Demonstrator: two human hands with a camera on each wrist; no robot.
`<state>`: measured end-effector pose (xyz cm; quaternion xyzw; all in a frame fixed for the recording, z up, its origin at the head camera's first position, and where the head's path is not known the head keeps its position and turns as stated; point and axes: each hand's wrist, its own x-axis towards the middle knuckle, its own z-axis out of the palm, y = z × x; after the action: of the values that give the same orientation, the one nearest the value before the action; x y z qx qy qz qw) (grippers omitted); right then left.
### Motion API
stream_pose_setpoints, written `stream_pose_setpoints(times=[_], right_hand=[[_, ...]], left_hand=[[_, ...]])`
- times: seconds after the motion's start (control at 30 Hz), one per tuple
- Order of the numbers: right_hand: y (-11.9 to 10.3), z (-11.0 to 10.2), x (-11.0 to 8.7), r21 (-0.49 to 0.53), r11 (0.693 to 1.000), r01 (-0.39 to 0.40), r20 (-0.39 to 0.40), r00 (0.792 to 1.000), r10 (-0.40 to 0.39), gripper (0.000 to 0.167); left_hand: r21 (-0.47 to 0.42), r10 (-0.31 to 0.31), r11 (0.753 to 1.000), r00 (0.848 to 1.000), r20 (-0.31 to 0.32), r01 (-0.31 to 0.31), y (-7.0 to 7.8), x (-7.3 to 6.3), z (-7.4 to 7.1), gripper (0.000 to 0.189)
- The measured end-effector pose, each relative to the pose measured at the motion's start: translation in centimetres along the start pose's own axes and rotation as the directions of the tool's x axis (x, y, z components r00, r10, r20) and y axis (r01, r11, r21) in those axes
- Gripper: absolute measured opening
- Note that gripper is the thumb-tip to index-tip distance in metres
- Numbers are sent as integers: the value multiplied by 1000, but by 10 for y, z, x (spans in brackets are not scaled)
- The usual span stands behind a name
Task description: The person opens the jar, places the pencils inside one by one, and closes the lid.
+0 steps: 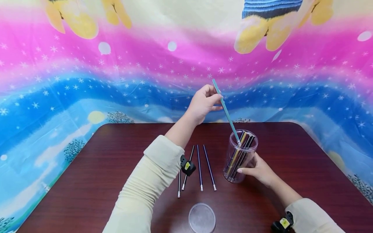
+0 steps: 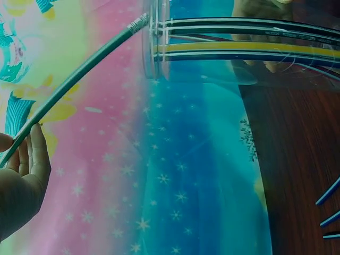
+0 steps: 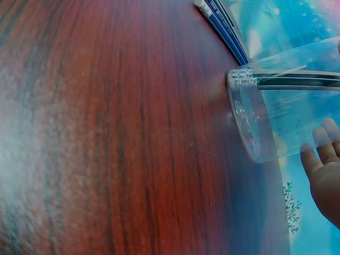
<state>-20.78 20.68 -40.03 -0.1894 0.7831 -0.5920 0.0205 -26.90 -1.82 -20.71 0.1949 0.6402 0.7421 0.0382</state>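
My left hand, raised above the table, pinches a green pencil between thumb and fingers near its upper end. The pencil slants down, its eraser end inside the mouth of a clear plastic jar. That end also shows at the jar's rim in the left wrist view. Several dark and gold pencils stand leaning in the jar. Low on the jar's right side, my right hand grips it, thumb across the front. The right wrist view shows fingertips against the jar wall.
Several dark pencils, one of them blue, lie on the brown table left of the jar, eraser ends toward me. A round clear lid lies at the near side. A patterned cloth hangs behind the table.
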Motion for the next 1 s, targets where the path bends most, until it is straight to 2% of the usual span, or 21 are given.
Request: stream_pose_setpoints(times=[0.2, 0.4, 0.57, 0.77, 1.0], right_hand=[[-1, 0, 0, -2, 1000, -9, -1, 1000, 9, 71], [0, 0, 0, 8, 1000, -12, -2, 1000, 12, 71], [1, 0, 0, 11, 1000, -3, -1, 1000, 3, 71], [2, 0, 0, 22, 1000, -3, -1, 1000, 3, 72], [3, -1, 1, 19, 1000, -4, 1, 1000, 4, 73]], left_hand=[[43, 4, 999, 1000, 17, -5, -9, 2, 5, 14], [54, 9, 998, 1000, 18, -10, -18, 2, 11, 8], [57, -3, 998, 1000, 31, 1, -24, 2, 15, 5], [53, -8, 999, 999, 43, 6, -30, 4, 19, 10], [41, -25, 999, 997, 67, 23, -35, 6, 30, 7]])
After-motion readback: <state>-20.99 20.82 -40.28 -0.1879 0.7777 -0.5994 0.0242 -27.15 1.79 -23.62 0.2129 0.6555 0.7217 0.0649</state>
